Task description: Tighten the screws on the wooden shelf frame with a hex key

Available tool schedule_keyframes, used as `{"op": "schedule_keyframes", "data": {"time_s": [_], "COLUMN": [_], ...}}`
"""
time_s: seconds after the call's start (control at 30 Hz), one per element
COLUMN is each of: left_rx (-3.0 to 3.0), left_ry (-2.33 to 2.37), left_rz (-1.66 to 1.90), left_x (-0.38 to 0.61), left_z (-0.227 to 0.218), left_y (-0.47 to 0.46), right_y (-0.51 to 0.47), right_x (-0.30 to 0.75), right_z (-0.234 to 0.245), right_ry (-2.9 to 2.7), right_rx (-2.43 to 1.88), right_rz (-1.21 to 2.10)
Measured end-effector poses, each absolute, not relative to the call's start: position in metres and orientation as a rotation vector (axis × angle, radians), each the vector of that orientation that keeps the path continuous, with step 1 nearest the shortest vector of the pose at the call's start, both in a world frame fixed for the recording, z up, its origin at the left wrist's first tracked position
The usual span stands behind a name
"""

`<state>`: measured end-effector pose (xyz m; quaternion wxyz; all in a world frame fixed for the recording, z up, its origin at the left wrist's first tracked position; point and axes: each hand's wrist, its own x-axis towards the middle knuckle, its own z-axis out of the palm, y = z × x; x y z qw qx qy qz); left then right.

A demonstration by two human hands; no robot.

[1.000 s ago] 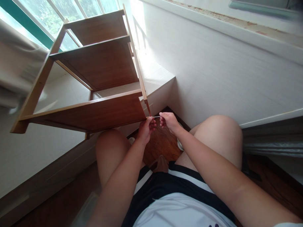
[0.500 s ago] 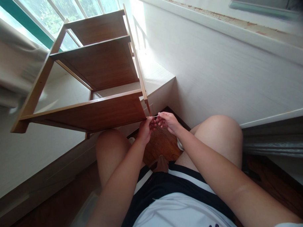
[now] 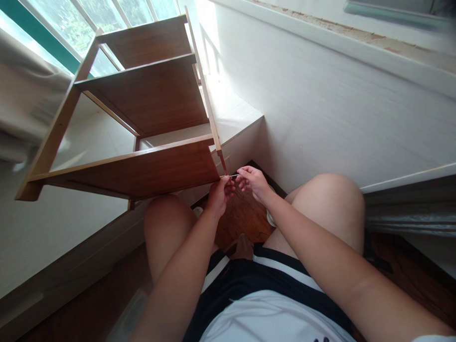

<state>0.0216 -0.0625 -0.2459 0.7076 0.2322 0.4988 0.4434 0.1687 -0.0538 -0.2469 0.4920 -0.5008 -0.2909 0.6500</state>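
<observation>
A wooden shelf unit (image 3: 146,96) with reddish-brown boards and lighter side rails lies tilted in front of me. My left hand (image 3: 219,193) is closed in a pinch at its near lower corner; what lies between those fingers is hidden. Just right of that corner my right hand (image 3: 252,181) pinches a thin metal rod (image 3: 234,175), perhaps a hex key. The rod runs level from my right fingertips towards the left thumb and the end of the shelf rail. Its left end is too small to make out.
White panelling (image 3: 322,98) rises on the right, topped by a chipped ledge with a dark flat device (image 3: 394,3). A pale platform (image 3: 235,116) lies behind the shelf. At left hangs a curtain (image 3: 16,98) beside the window. My knees flank the wooden floor (image 3: 244,215).
My right hand has shifted up very slightly, and a little more of the rod shows between the hands. The left hand and the shelf unit stay in place.
</observation>
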Motion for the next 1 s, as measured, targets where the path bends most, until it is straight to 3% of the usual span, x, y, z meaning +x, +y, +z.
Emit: {"op": "schedule_keyframes", "data": {"time_s": [0.37,0.7,1.0], "left_rx": [0.515,0.52,0.519], "left_ry": [1.114,1.111,1.128], "left_rz": [0.984,0.985,0.996], "left_x": [0.0221,0.0222,0.0229], "left_z": [-0.2451,-0.2464,-0.2476], "left_y": [-0.0624,-0.0629,-0.0622], "right_y": [-0.0542,-0.0554,-0.0509], "right_x": [0.1672,0.1687,0.1652], "right_z": [-0.2458,-0.2502,-0.2448], "right_ry": [-0.747,-0.77,-0.879], "right_rx": [-1.233,-1.23,-1.293], "right_rz": [1.508,1.667,1.559]}}
